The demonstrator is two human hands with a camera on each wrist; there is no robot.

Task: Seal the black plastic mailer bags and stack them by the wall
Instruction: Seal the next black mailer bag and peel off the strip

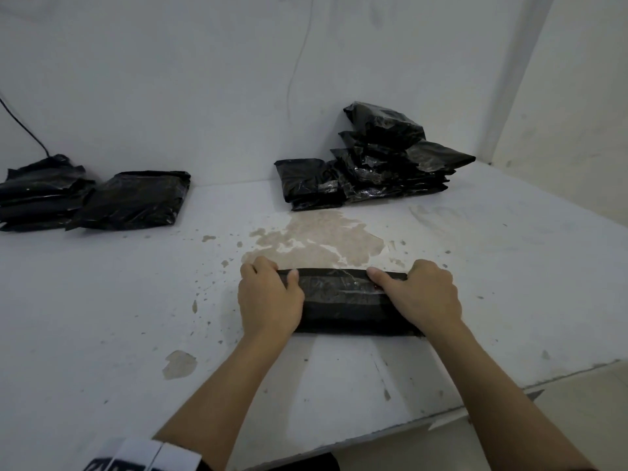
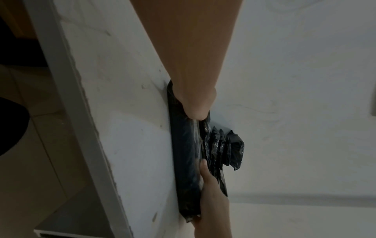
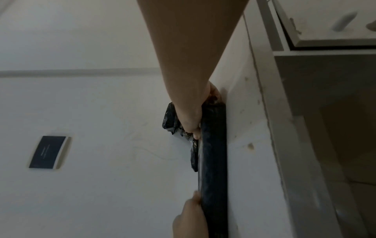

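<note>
A black mailer bag (image 1: 339, 300) lies flat on the white table (image 1: 119, 317), with a glossy strip of clear tape along its top face. My left hand (image 1: 272, 280) grips its left end, thumb on top and fingers curled over the far edge. My right hand (image 1: 407, 278) grips the right end the same way. In the left wrist view my left hand (image 2: 209, 185) holds the bag (image 2: 186, 161). In the right wrist view my right hand (image 3: 191, 212) holds the bag (image 3: 213, 161). A stack of sealed bags (image 1: 377, 158) leans against the wall at the back right.
Another pile of black bags (image 1: 88, 198) sits at the back left by the wall, under a black cable (image 1: 20, 124). The tabletop has a worn brown patch (image 1: 316, 239) beyond the bag. The table's front edge (image 1: 441, 413) runs close to my arms.
</note>
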